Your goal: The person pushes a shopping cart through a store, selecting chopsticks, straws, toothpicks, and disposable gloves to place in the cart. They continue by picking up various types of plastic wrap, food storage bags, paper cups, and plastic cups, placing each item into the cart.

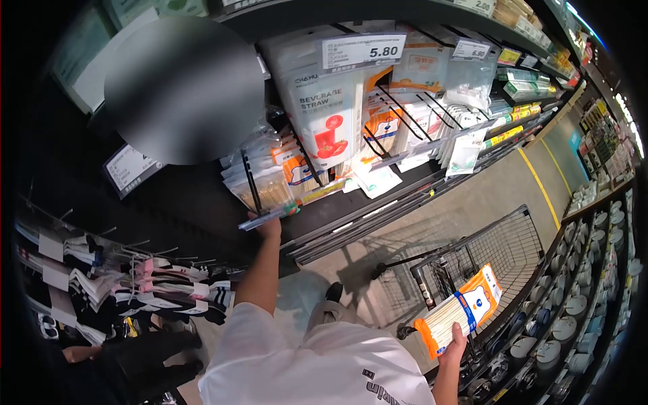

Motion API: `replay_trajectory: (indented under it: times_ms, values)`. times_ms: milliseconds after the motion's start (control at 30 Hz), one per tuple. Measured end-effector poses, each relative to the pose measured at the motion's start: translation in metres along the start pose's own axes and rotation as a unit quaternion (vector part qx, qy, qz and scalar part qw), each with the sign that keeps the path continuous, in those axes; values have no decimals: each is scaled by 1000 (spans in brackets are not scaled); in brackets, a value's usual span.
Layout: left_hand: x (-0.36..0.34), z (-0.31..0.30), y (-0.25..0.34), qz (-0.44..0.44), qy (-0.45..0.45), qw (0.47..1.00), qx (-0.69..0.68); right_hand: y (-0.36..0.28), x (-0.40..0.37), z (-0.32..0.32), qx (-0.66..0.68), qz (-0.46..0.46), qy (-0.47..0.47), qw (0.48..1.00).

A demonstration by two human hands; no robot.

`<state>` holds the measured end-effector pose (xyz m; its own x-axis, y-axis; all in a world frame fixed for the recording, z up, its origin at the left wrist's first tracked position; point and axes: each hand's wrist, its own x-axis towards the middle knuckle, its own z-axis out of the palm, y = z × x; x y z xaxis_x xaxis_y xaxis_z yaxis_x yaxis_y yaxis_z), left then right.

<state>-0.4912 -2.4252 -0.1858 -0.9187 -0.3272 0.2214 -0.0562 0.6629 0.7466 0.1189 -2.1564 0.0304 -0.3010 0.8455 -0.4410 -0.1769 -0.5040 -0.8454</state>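
1. Orange, blue and white plastic pack of pale slender sticks (466, 307): located at 4 o'clock in the head view. Bare right hand (453, 345) pinches its lower long edge, thumb on the upper face; the other fingers are hidden. This grip probably supports the pack while leaving its printed face largely uncovered.

2. Bare left hand (270, 227): located at 8 o'clock, close to centre, at a clear plastic label strip (255, 221) below clear bags of thin wooden sticks (266, 192). Fingers are obscured; whether they are spread or pinching cannot be told.

3. Black metal prongs (251, 182): project among the bags, presumably to keep them in rows. At 12 o'clock, a white "Beverage Straw" bag (324, 111) hangs front outward, likely for reading beside its white price card (364, 50).

4. Edges: the dark shelf edge (324, 233) runs from near the left forearm toward 2 o'clock. Prong tips near the left hand are probable snag points.

5. Room for moving: grey floor (405, 229) shows between shelf and black wire shopping cart (523, 236) at 3 to 4 o'clock. The pack overlaps the cart in view; contact cannot be confirmed. Racked white round dishes (563, 329) at 4 o'clock bound the far side; hanging pink, white and black socks (169, 283) bound 8 o'clock.
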Motion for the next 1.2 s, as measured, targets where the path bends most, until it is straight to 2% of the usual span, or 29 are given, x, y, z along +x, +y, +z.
replay_trajectory:
  times_ms: [67,133,200,267,300,333,400,433,467,500,567,600,667,767,867,1000,1033,1133,1200]
  values:
    - [6,-9,9,-40,-69,993,-88,1,-1,3,7,7,11,1000]
    - [2,-17,17,-111,-79,977,-167,0,-3,2,4,9,25,1000]
    - [19,-4,-6,10,-114,992,46,6,0,-7,-4,2,48,999]
    - [20,-30,6,-3,-207,977,-54,12,2,-12,15,10,66,998]
    - [-2,-66,63,-117,-203,969,-75,12,1,-11,16,20,66,998]
    - [1,-47,41,-139,-164,966,-146,7,-2,-3,40,9,47,998]
    - [0,-52,49,-90,-188,958,-199,28,11,-24,11,26,41,999]
    - [-6,-46,51,-88,-136,971,-176,19,6,-17,31,27,40,998]
    - [0,-41,42,-32,-141,981,-129,6,-2,-3,49,32,33,998]
    - [-22,-73,86,-93,-171,970,-143,2,-7,-1,61,26,30,997]
    - [-15,-53,58,-108,-188,940,-264,-4,-8,5,82,17,10,996]
    - [-4,-41,48,-142,-192,927,-290,-3,-8,6,82,20,14,996]
    - [-4,-41,39,-165,-242,919,-264,-3,-8,4,81,30,19,996]
    - [-34,-88,88,-199,-306,899,-242,4,-3,-2,85,28,6,996]
    - [-56,-111,100,-260,-331,849,-320,2,-2,-3,94,33,1,995]
    - [-66,-115,88,-252,-378,785,-421,-7,-5,0,86,31,-4,996]
    - [-75,-134,103,-261,-404,785,-391,-5,-3,-3,91,32,-14,995]
    - [-105,-169,117,-261,-488,692,-464,-3,-4,-7,96,45,-28,994]
    - [-135,-199,130,-294,-525,644,-473,-3,-2,-7,96,50,-30,994]
